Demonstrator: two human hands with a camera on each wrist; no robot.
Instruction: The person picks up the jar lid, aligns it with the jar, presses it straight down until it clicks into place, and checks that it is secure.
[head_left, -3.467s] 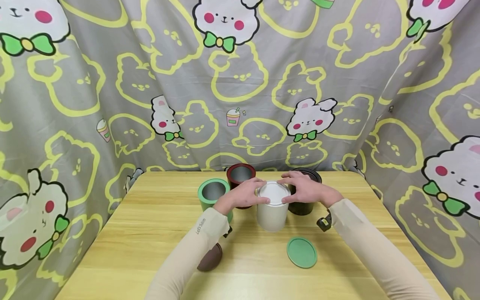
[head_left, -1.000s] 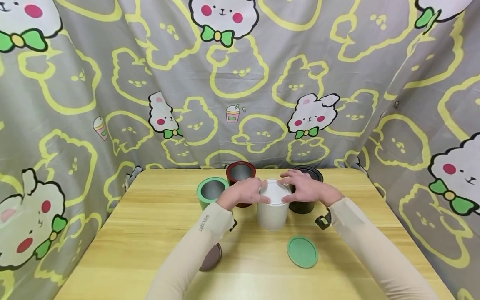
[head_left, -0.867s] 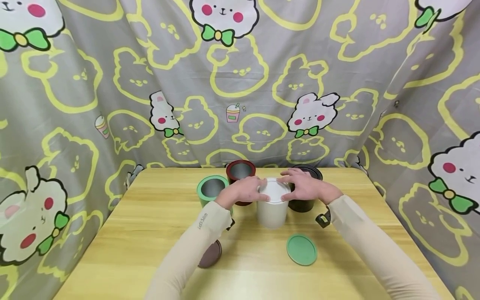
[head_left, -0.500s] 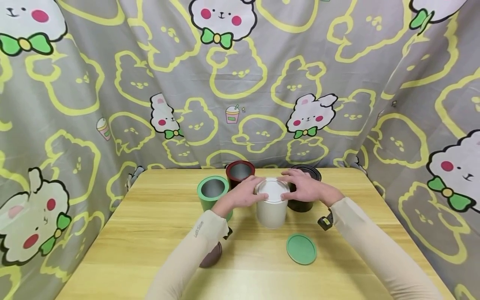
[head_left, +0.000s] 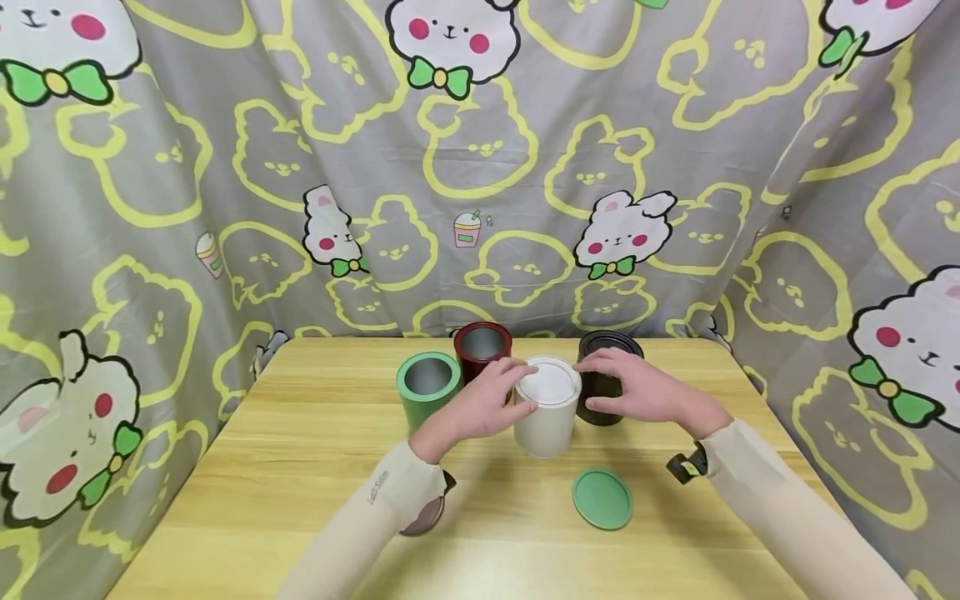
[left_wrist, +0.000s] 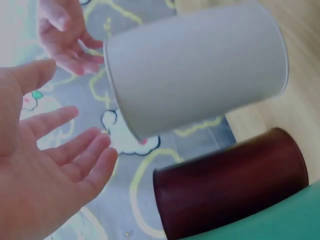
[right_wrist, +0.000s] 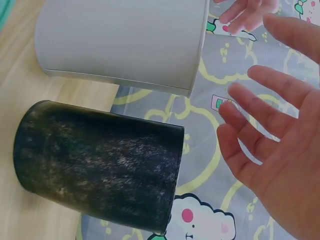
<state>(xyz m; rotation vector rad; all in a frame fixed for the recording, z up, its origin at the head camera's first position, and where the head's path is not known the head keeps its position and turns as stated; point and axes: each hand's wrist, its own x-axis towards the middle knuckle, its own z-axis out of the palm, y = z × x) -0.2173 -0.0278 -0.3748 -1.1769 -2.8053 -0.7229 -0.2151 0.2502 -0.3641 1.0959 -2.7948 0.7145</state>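
A white canister stands upright in the middle of the group, its white lid lying on top. My left hand hovers at its left with fingers spread; in the left wrist view a gap separates the fingertips from the canister. On the other side, my right hand is held off the canister too, fingers relaxed, overlapping the black canister in the head view. Neither hand holds anything. Left of the white canister are an uncovered green canister and an uncovered dark red canister.
A green lid lies flat on the wooden table in front of the canisters. A brown lid is partly hidden by my left sleeve. Behind the table hangs a patterned grey curtain.
Both hands rested on the white canister's lid in the earlier frames. Now they have let go and moved apart, left hand to the left, right hand to the right. The canister stays put.
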